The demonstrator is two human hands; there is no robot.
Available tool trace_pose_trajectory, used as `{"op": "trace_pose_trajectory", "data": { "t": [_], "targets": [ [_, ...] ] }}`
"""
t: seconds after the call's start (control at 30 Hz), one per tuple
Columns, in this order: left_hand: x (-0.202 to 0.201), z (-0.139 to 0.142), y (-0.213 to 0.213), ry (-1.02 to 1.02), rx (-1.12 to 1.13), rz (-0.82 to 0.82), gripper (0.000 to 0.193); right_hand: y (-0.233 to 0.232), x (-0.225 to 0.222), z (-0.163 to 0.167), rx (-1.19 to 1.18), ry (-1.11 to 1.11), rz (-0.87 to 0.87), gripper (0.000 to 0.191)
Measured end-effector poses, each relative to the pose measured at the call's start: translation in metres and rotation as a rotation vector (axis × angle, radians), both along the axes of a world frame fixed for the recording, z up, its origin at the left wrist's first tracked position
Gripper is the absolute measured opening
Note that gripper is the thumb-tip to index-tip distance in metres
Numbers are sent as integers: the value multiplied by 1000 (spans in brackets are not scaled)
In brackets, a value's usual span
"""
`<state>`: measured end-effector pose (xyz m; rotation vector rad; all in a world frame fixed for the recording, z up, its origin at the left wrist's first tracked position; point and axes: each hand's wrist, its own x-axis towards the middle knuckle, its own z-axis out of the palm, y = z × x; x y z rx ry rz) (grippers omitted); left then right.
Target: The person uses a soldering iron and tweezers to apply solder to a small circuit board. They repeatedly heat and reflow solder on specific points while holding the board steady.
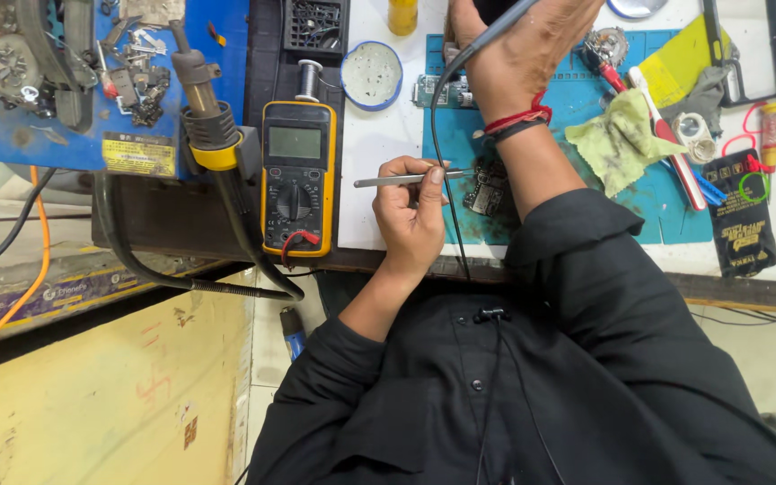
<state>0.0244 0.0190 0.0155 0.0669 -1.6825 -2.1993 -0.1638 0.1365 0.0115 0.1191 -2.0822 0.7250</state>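
A white worktop (pixel 379 135) carries a blue silicone repair mat (pixel 666 207), beside a yellow digital multimeter (pixel 296 175) and a blue parts tray (pixel 38 135). The left hand (pixel 410 211) pinches slim metal tweezers (pixel 401 180) just beside a small dark circuit board (pixel 489 190) on the mat. The right hand (pixel 518 49) grips a black corded tool (pixel 487 31). A crumpled yellow-green cloth (pixel 617 144) lies nearby. Pale floor tiles (pixel 267 346) show below.
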Motion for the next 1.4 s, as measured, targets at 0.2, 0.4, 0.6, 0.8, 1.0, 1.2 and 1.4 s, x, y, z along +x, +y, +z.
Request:
{"op": "trace_pose_trajectory", "data": {
  "t": [0.2, 0.4, 0.6, 0.8, 1.0, 1.2, 1.4],
  "targets": [
    [-2, -10, 4, -15, 60, 4, 15, 8, -10, -19, -20, -60, 10, 112],
    [-6, 1, -3, 48, 89, 22, 20, 63, 38, 13, -227, -289, 460, 78],
    [-21, 9, 8, -9, -43, -22, 18, 149, 131, 21, -226, -499, 509, 32],
    [-9, 19, 17, 63, -445, 70, 13, 158, 199, 10, -576, -462, 397, 27],
    [5, 29, 26, -38, -786, 55, 17, 173, 204, 10, -606, -571, 502, 23],
    [2, 36, 34, -66, -502, -52, 16, 151, 187, 41, -331, -535, 490, 21],
    [-19, 24, 40, -37, -475, -103, 12, 134, 174, 48, -257, -580, 468, 16]
  ]
}}
